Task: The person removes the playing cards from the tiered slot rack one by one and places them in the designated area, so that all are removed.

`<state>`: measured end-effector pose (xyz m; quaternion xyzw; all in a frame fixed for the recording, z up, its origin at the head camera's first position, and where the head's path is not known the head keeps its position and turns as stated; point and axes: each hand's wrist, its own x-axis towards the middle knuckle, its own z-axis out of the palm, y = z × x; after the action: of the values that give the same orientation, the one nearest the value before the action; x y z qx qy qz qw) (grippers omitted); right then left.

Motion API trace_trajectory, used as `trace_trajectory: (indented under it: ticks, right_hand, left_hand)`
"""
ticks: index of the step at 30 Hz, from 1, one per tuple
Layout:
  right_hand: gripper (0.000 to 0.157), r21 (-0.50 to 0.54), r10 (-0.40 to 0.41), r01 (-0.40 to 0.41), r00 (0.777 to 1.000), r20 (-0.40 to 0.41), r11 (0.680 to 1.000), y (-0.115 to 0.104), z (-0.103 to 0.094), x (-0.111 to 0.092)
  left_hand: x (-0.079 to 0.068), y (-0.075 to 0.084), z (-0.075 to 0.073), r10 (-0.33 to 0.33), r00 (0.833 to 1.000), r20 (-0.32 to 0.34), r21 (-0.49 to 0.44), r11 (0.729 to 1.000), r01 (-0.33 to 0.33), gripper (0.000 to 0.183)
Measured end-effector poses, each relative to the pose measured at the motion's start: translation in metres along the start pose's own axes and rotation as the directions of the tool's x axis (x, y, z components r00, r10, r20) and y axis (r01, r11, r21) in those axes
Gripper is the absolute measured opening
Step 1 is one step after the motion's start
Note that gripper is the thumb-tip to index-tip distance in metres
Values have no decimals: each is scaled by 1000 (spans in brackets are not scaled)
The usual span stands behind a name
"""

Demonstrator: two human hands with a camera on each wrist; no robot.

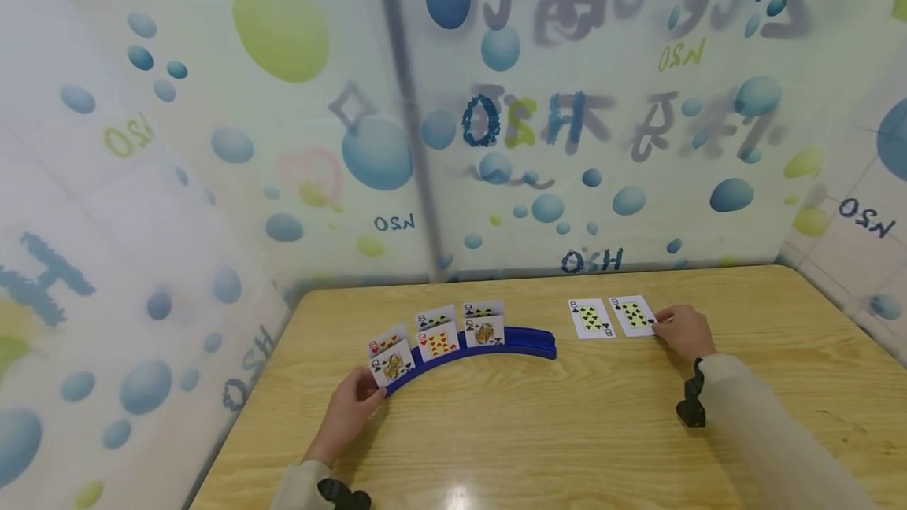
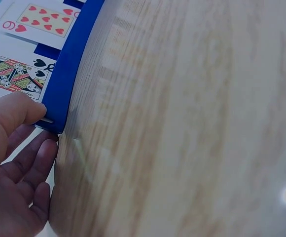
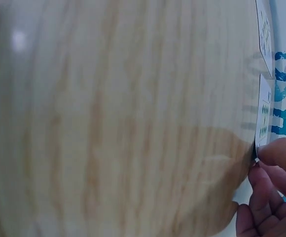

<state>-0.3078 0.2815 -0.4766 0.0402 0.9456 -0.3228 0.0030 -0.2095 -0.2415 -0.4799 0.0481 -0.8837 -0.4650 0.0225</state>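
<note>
My left hand (image 1: pixel 349 404) grips the left end of a curved blue card holder (image 1: pixel 530 343). Its thumb (image 2: pixel 27 109) lies over the front, at the bottom edge of a queen of spades (image 1: pixel 393 366); the other fingers are partly hidden behind. A hearts card (image 1: pixel 438 341) and another queen (image 1: pixel 485 331) stand along the holder, each with a card partly covered behind it. On the right, my right hand (image 1: pixel 686 334) pinches the lower right corner of a black nine card (image 1: pixel 633 315) between thumb and fingers. That card lies on the table or very close to it.
A black eight card (image 1: pixel 590 319) lies just left of the nine. The wooden table (image 1: pixel 496 431) meets a patterned wall (image 1: pixel 524 227) behind the cards, with another wall (image 1: pixel 142 258) at the left. Black straps (image 1: pixel 690 400) circle both wrists.
</note>
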Motion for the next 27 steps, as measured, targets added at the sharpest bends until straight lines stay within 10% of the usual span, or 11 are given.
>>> trace_trajectory:
  ticks: [27]
  right_hand:
    - [27, 112, -142, 149, 987, -73, 982, -43, 4, -18]
  left_hand:
    - [-2, 1, -1, 1, 1000, -9, 34, 999, -1, 32]
